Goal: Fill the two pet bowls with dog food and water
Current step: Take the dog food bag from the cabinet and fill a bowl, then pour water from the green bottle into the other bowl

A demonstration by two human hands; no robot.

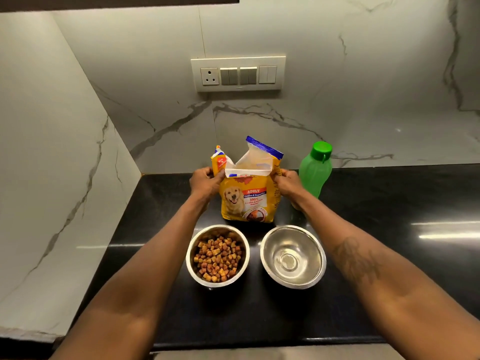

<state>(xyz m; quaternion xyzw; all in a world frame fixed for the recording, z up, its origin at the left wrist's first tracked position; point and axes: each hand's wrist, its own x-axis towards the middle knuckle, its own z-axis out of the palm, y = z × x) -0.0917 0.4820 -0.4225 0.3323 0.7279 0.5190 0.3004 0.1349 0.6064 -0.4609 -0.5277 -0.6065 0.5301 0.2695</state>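
Upright on the glossy black table [389, 203], the crinkled yellow dog food bag [246, 201] stands with its torn top gaping. Left hand [206, 181] and right hand [288, 184] each pinch a side of the bag's mouth. Nearer, the left round steel bowl [217, 255] holds brown cube-shaped kibble [217, 258]; the right steel bowl [293, 256] shines bare. A translucent green plastic water bottle [315, 172], capped, stands beside the bag.

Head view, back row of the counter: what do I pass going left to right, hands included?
Left hand → dog food bag, standing upright with its top open → right hand → green bottle, capped. Both hands grip the bag's upper edges.
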